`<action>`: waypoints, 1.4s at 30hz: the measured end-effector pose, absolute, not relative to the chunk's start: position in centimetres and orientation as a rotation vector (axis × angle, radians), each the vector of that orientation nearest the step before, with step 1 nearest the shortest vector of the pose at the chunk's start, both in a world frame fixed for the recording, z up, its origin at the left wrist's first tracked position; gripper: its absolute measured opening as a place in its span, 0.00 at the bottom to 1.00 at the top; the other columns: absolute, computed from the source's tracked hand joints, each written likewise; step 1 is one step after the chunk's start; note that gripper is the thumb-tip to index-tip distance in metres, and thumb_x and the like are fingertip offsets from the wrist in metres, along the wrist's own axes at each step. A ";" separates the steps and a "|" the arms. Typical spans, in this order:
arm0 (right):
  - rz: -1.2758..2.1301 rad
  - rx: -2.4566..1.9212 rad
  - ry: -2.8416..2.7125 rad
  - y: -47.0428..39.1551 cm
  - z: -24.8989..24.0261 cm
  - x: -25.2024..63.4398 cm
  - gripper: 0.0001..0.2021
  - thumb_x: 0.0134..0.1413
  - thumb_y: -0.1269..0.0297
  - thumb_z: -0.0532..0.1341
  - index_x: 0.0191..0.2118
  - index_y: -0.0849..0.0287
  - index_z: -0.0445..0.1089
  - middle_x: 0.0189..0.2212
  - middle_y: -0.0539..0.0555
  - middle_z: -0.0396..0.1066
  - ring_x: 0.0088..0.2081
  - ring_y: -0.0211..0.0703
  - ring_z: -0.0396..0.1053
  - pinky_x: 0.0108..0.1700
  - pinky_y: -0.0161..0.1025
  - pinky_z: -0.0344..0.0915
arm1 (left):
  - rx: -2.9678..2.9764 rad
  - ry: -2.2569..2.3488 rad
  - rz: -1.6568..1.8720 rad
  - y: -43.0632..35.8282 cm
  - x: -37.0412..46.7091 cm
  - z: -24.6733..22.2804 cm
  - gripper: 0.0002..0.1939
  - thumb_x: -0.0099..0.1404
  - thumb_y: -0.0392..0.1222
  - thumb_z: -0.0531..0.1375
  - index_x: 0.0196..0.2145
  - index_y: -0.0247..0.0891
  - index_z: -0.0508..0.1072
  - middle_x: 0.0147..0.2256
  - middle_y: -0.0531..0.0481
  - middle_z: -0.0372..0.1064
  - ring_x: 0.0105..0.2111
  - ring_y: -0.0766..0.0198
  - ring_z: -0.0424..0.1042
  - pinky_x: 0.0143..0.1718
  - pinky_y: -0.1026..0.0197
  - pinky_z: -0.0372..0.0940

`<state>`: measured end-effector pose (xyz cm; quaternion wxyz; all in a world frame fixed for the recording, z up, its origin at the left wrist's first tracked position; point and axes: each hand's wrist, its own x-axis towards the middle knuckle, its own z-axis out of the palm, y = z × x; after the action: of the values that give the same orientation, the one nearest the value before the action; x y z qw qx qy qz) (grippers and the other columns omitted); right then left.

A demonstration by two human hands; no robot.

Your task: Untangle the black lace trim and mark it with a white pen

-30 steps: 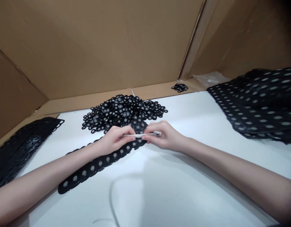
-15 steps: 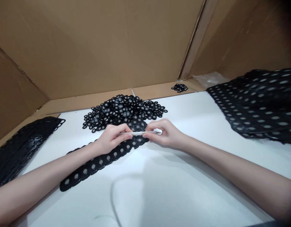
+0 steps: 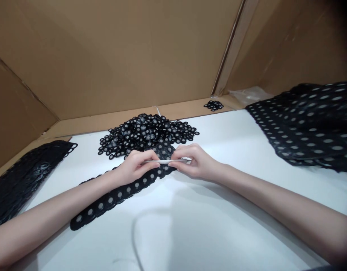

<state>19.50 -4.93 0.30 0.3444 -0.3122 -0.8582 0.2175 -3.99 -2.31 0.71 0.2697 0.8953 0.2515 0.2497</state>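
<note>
White worktop (image 3: pixel 227 229) is filling lower frame; dotted black sheet (image 3: pixel 309 130) is lying at right edge, dotted black strip (image 3: pixel 119 194) from lower left toward centre. At centre, left hand (image 3: pixel 137 164) and right hand (image 3: pixel 196 160) are pinching thin white stick (image 3: pixel 164 162), fingers clamped on it.

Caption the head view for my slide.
Left hand and right hand pinch a slim white stick over a dotted black strip, with a heap of black-rimmed discs beyond.

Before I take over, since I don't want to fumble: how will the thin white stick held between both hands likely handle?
The thin white stick seems stiff, running straight from left hand to right hand. Being so slender, it is probably light, and perhaps easily dropped.
</note>
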 end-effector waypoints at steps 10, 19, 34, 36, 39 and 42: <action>0.548 -0.799 -2.275 -5.5 0.6 19.3 0.14 0.61 0.64 0.56 0.25 0.61 0.69 0.20 0.50 0.67 0.24 0.34 0.60 0.28 0.32 0.55 | 2.410 0.630 0.732 -2.6 -4.1 1.1 0.10 0.68 0.42 0.56 0.32 0.34 0.72 0.18 0.58 0.63 0.16 0.74 0.54 0.19 0.70 0.51; 0.415 -0.859 -2.303 -5.4 0.8 19.1 0.13 0.60 0.64 0.56 0.26 0.60 0.70 0.19 0.49 0.68 0.24 0.34 0.61 0.31 0.33 0.57 | 2.726 0.615 0.784 -2.6 -3.5 1.4 0.13 0.68 0.45 0.56 0.43 0.34 0.73 0.31 0.47 0.74 0.30 0.64 0.70 0.35 0.64 0.62; 0.288 -1.168 -1.769 -4.4 3.3 20.8 0.12 0.60 0.59 0.54 0.33 0.59 0.72 0.31 0.54 0.75 0.30 0.40 0.68 0.33 0.37 0.62 | 1.616 0.552 0.591 -1.7 -4.4 2.9 0.14 0.65 0.39 0.57 0.47 0.33 0.73 0.45 0.38 0.75 0.41 0.57 0.77 0.42 0.58 0.71; 0.308 -1.260 -1.776 -3.9 2.7 20.9 0.12 0.59 0.60 0.55 0.31 0.59 0.72 0.29 0.54 0.74 0.28 0.40 0.67 0.31 0.36 0.60 | 1.565 0.539 0.665 -1.2 -4.5 2.2 0.16 0.58 0.38 0.64 0.45 0.33 0.72 0.40 0.39 0.76 0.38 0.58 0.76 0.39 0.60 0.70; 0.390 -1.416 -1.967 -3.4 1.5 20.6 0.10 0.55 0.62 0.57 0.30 0.60 0.73 0.29 0.53 0.74 0.26 0.39 0.65 0.30 0.36 0.59 | 1.583 0.627 0.828 -0.8 -4.7 1.0 0.14 0.54 0.41 0.68 0.33 0.34 0.68 0.24 0.54 0.70 0.23 0.71 0.68 0.25 0.70 0.63; 0.415 -1.479 -2.088 -3.4 0.8 19.9 0.08 0.51 0.64 0.59 0.33 0.60 0.75 0.31 0.55 0.75 0.27 0.39 0.65 0.32 0.37 0.61 | 1.620 0.751 0.876 -1.0 -4.7 0.6 0.16 0.56 0.44 0.67 0.28 0.35 0.63 0.19 0.60 0.60 0.17 0.76 0.59 0.18 0.74 0.53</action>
<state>19.91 -3.36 0.81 0.2712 -0.5490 -0.7754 0.1542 -4.69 -0.96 0.60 0.5450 0.6828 0.3167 0.3694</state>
